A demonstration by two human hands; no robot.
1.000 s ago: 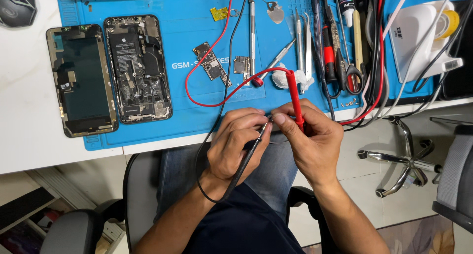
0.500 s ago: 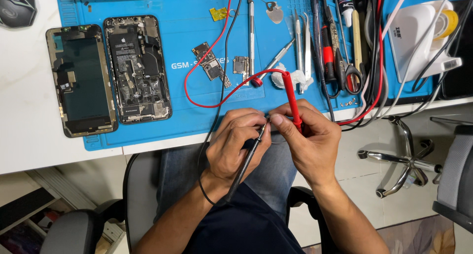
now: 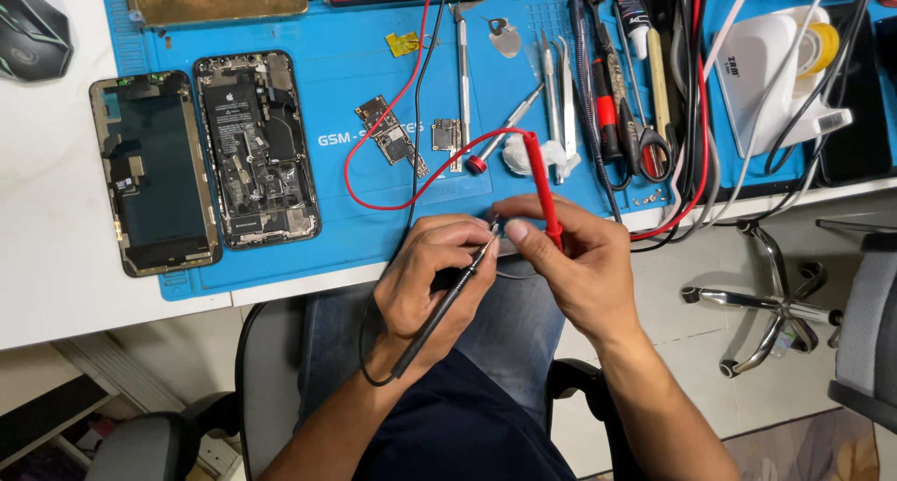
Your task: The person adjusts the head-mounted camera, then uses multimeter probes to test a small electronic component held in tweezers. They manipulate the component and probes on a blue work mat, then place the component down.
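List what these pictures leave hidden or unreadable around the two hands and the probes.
- Head view: the tip of the thin black probe in the left hand is hidden by the fingertips.
- Whatever small part the right hand pinches beside the slim red probe is covered by fingers.
- The tiny screws on the blue rubber work mat are too small to count.

Bright, even, from overhead. Sharp across the blue mat [image 3: 374,219] beyond the fingers [image 3: 512,229]; fine print on small boards crisp. Soft, short shadows just under the tools above the fingers. Faint glare on the dark phone screen [image 3: 154,173] well left of the fingers and on the chrome chair base [image 3: 757,304] to their right. Dimmer below the table [image 3: 56,275] edge. Slight softness toward the lower corners. No motion blur.
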